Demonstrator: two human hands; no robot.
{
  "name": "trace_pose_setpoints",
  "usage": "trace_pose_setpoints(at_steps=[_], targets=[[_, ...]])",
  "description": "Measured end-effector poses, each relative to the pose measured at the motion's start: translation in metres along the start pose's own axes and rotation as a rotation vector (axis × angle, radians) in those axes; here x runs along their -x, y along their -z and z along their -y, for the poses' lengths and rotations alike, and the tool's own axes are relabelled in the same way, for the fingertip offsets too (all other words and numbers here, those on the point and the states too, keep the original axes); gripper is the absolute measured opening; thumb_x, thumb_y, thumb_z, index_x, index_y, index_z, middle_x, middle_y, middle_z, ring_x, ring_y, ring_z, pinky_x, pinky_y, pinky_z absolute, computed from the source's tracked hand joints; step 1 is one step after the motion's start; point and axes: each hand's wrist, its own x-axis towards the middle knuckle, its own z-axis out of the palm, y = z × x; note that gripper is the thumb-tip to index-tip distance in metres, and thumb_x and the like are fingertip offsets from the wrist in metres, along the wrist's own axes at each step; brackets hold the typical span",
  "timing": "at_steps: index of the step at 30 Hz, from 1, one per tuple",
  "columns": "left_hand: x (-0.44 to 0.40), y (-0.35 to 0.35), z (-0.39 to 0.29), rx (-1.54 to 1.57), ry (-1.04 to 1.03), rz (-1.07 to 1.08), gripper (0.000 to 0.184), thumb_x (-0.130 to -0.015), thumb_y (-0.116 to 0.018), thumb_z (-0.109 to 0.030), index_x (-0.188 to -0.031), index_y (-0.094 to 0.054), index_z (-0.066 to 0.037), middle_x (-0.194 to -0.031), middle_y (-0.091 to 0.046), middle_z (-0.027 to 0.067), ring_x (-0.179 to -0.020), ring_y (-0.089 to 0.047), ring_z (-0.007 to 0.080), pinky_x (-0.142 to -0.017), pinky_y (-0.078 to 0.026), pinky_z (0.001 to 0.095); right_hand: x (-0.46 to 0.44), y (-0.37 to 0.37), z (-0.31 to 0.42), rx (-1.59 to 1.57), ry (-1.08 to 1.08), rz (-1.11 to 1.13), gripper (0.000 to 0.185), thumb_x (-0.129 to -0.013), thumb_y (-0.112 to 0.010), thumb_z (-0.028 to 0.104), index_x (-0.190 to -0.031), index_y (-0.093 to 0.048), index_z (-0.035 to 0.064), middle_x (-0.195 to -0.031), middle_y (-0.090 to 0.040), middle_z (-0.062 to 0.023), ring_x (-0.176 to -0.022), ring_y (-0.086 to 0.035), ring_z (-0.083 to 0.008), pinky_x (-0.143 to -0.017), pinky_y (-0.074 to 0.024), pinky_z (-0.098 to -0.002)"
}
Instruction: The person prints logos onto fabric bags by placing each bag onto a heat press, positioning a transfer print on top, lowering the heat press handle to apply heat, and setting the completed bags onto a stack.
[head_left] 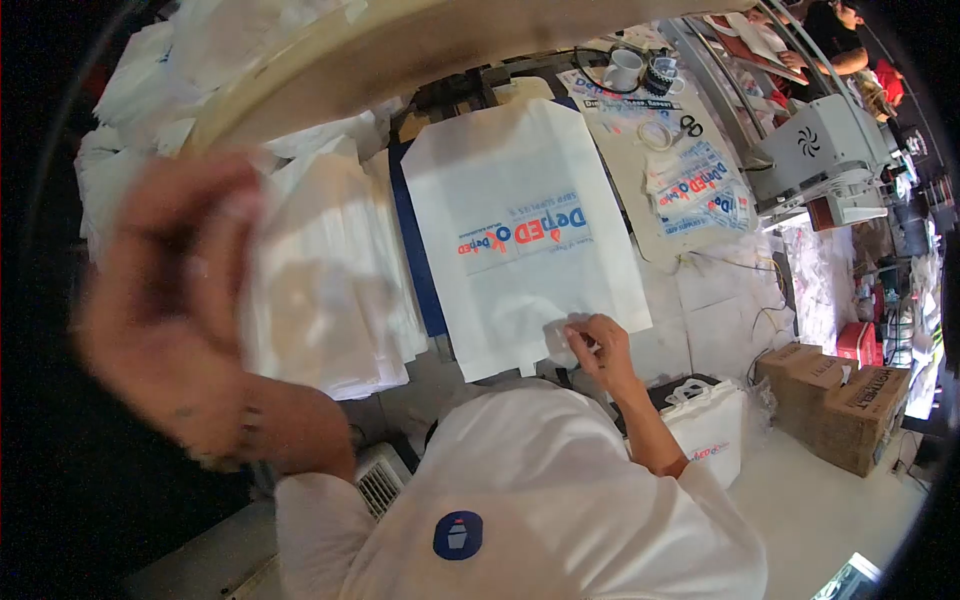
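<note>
A white bag (520, 170) with blue and red lettering lies flat on a blue board (418, 270), its print upside down to me. At the bag's near right edge is my right hand (598, 350), thumb and fingertips drawn together; what they grip, if anything, is too small to tell. Close to the camera at the left, my left hand (170, 300) is raised and blurred, its fingers curled, so whether it holds anything is unclear. Behind it lies a stack of white bags (340, 290).
Printed sheets (700, 190), scissors (690, 125) and a white mug (623, 70) are right of the board. A grey machine (815, 150) stands farther right, above cardboard boxes (850, 410). A curved beam (330, 65) crosses overhead. Another person (835, 45) is at top right.
</note>
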Motion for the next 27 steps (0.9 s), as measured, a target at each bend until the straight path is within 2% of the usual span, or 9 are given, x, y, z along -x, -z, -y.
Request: trace_pose_setpoints(at_steps=[1,2,5,8,11,15,17,22,27], targets=[[-0.049,0.015,-0.004,0.079,-0.302,-0.08,0.013,-0.089,-0.068,-0.01,-0.092,-0.068,0.002,-0.088,-0.068,0.0131,-0.073,-0.066,0.0192,-0.067,-0.055,0.0288,0.006,-0.001,0.001,-0.025,-0.03,-0.008,0.01,-0.085,-0.071,0.011,-0.083,-0.071,0.0014,-0.07,-0.062,-0.0118,-0.06,-0.057,-0.0253,-0.055,-0.0473,-0.0353],[-0.085,0.02,0.0,0.158,-0.602,-0.159,0.016,-0.096,-0.062,-0.006,-0.088,-0.069,0.006,-0.081,-0.069,0.0192,-0.067,-0.065,0.0189,-0.065,-0.057,0.0297,0.012,-0.001,0.002,-0.049,-0.06,-0.014,0.01,-0.085,-0.071,0.011,-0.083,-0.071,0.0015,-0.071,-0.062,-0.012,-0.06,-0.057,-0.0254,-0.056,-0.0475,-0.0355],[-0.165,0.017,0.014,-0.198,-0.429,-0.11,0.016,-0.093,-0.065,-0.009,-0.086,-0.069,0.004,-0.08,-0.068,0.0177,-0.067,-0.065,0.0191,-0.064,-0.056,0.0302,0.02,0.0,0.009,0.019,-0.005,0.047,0.009,-0.084,-0.071,0.01,-0.083,-0.071,0.0013,-0.071,-0.062,-0.0124,-0.061,-0.058,-0.0259,-0.057,-0.0478,-0.0359],[-0.233,-0.016,0.073,-0.448,-0.221,0.168,0.017,-0.091,-0.067,-0.012,-0.085,-0.069,0.003,-0.079,-0.067,0.0162,-0.067,-0.064,0.0193,-0.063,-0.054,0.0306,0.026,0.004,0.014,0.057,0.028,0.068,0.009,-0.084,-0.071,0.01,-0.083,-0.071,0.0009,-0.07,-0.062,-0.0126,-0.063,-0.058,-0.0257,-0.058,-0.0478,-0.0361],[-0.257,-0.043,0.106,-0.546,-0.114,0.325,0.018,-0.089,-0.069,-0.015,-0.083,-0.069,0.002,-0.077,-0.066,0.0147,-0.066,-0.064,0.0196,-0.061,-0.053,0.031,0.04,0.014,0.021,-0.006,-0.045,-0.002,0.01,-0.083,-0.071,0.01,-0.083,-0.071,0.0005,-0.069,-0.061,-0.013,-0.064,-0.058,-0.0267,-0.059,-0.048,-0.0368],[-0.263,-0.049,0.106,-0.561,-0.106,0.322,0.02,-0.086,-0.072,-0.02,-0.081,-0.068,0.0,-0.075,-0.065,0.0126,-0.066,-0.063,0.0198,-0.06,-0.051,0.0316,0.064,0.03,0.015,0.063,-0.048,-0.041,0.011,-0.084,-0.072,0.01,-0.082,-0.07,0.0001,-0.069,-0.06,-0.0132,-0.064,-0.059,-0.0267,-0.059,-0.0482,-0.0366],[-0.259,-0.043,0.089,-0.538,-0.128,0.268,0.022,-0.085,-0.074,-0.022,-0.08,-0.068,-0.001,-0.074,-0.064,0.0116,-0.066,-0.063,0.02,-0.059,-0.05,0.0319,0.074,0.036,0.016,0.003,-0.202,-0.006,0.012,-0.084,-0.072,0.011,-0.08,-0.07,0.0003,-0.068,-0.06,-0.0131,-0.063,-0.059,-0.0277,-0.06,-0.0483,-0.037],[-0.229,-0.006,0.008,-0.416,-0.296,0.044,0.026,-0.081,-0.077,-0.027,-0.078,-0.068,-0.003,-0.072,-0.062,0.0091,-0.065,-0.062,0.0204,-0.057,-0.048,0.0327,0.085,0.056,-0.003,-0.009,-0.115,0.112,0.016,-0.085,-0.072,0.014,-0.078,-0.068,0.0,-0.068,-0.06,-0.0122,-0.063,-0.059,-0.0267,-0.059,-0.0474,-0.0368],[-0.115,0.016,-0.11,-0.179,-0.548,-0.08,0.03,-0.078,-0.081,-0.032,-0.075,-0.067,-0.006,-0.07,-0.061,0.0066,-0.065,-0.061,0.0207,-0.055,-0.046,0.0334,0.077,0.078,-0.011,0.034,0.008,0.189,0.021,-0.086,-0.072,0.017,-0.077,-0.067,-0.0005,-0.069,-0.061,-0.0124,-0.063,-0.059,-0.0261,-0.06,-0.0472,-0.0374]])
